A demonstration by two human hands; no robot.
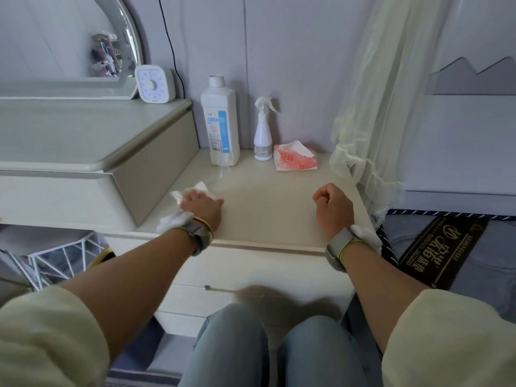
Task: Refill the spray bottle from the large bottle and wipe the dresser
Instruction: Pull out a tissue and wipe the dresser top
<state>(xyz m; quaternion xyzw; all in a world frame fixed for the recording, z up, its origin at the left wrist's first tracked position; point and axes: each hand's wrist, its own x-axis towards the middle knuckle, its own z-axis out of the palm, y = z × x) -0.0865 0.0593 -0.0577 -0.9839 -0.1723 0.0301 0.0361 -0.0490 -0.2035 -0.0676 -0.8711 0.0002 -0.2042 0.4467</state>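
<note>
The large white bottle (220,121) with a blue label stands capped at the back of the cream dresser top (268,202). Just right of it stands the small white spray bottle (263,129) with its trigger head on. My left hand (202,206) presses flat on a white tissue (192,191) at the left side of the dresser top. My right hand (332,208) rests on the right side as a loose fist with nothing in it.
A pink tissue pack (296,159) lies right of the spray bottle. A higher vanity desk (83,141) with a mirror and a white timer (155,83) borders the left. A sheer curtain (371,113) and a bed lie to the right. My knees are below the drawers.
</note>
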